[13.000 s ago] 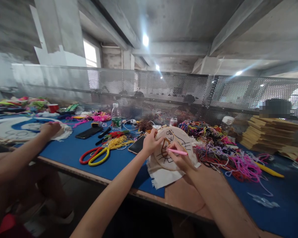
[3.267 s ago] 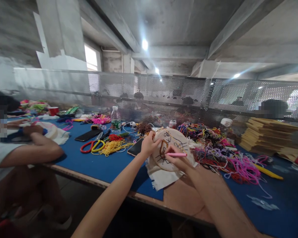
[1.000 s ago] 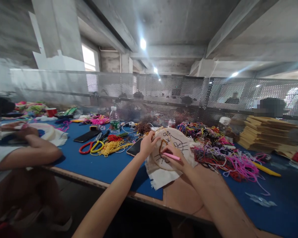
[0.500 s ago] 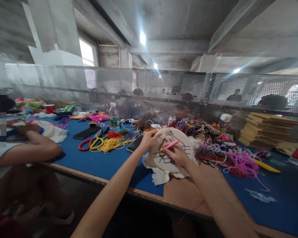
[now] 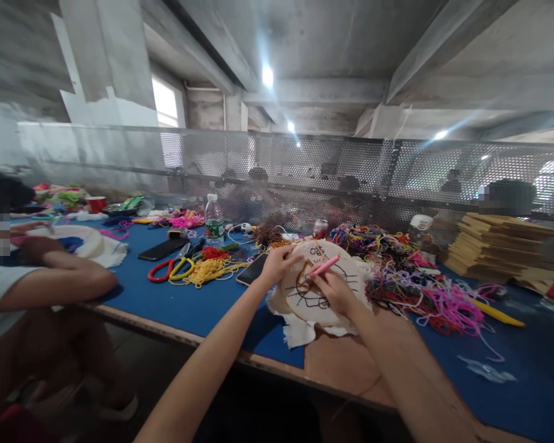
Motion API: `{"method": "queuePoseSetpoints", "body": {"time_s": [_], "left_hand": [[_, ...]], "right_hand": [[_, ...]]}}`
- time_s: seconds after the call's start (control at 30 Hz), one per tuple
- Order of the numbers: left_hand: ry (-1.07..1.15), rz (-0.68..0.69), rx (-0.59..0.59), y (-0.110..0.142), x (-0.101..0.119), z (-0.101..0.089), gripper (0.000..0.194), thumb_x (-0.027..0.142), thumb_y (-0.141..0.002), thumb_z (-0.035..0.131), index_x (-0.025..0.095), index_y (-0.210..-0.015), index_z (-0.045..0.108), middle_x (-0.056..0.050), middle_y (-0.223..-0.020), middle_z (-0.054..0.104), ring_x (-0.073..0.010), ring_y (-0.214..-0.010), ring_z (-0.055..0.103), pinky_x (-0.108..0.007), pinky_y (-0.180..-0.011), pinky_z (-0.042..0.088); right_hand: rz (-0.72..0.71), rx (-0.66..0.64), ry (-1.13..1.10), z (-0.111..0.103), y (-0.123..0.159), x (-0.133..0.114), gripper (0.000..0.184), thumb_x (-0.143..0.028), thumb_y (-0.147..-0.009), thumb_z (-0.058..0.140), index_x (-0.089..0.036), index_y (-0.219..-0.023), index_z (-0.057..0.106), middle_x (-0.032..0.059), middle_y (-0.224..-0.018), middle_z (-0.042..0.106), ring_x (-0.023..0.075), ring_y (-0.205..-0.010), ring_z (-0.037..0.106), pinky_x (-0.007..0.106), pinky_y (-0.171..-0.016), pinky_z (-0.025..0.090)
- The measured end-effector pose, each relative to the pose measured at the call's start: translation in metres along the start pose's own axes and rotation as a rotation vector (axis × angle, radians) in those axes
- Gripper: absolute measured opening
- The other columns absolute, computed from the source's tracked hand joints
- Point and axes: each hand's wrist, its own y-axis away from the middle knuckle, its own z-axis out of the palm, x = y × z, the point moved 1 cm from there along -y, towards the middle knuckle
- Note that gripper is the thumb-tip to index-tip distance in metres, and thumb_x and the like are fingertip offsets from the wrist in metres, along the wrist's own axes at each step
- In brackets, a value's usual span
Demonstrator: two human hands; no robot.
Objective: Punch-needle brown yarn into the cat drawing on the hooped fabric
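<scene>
A round embroidery hoop (image 5: 339,271) with cream cloth and a dark line drawing stands tilted on the blue table (image 5: 184,304). My left hand (image 5: 276,266) is closed on the hoop's left rim. My right hand (image 5: 335,290) pinches a pink punch needle (image 5: 322,266) whose tip rests on the brown stitched patch of the drawing. Loose cloth hangs below the hoop onto the table.
A heap of coloured yarn (image 5: 410,280) lies to the right, with a stack of wooden boards (image 5: 498,249) behind it. A phone (image 5: 253,269), red and yellow scissors (image 5: 170,271), yellow yarn and a water bottle (image 5: 213,218) lie to the left. A co-worker's arm (image 5: 50,283) rests at far left. A perforated metal screen (image 5: 305,178) backs the table.
The pink needle has swung from pointing right to pointing up and right, and the hoop has tipped slightly. The co-worker at left has drawn their arms in over their own work.
</scene>
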Motion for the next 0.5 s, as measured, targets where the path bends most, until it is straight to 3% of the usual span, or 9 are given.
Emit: {"method": "queuePoseSetpoints", "body": {"time_s": [0.5], "left_hand": [[-0.054, -0.061, 0.015, -0.0006, 0.0053, -0.0006, 0.039, 0.046, -0.081, 0.046, 0.013, -0.085, 0.067, 0.0, -0.064, 0.056, -0.0119, -0.062, 0.046, -0.021, -0.058, 0.034]], "right_hand": [[-0.039, -0.029, 0.208, -0.0008, 0.0011, -0.0004, 0.023, -0.036, -0.089, 0.038, -0.021, -0.089, 0.055, 0.0034, -0.085, 0.063, 0.0178, -0.08, 0.058, 0.028, -0.074, 0.041]]}}
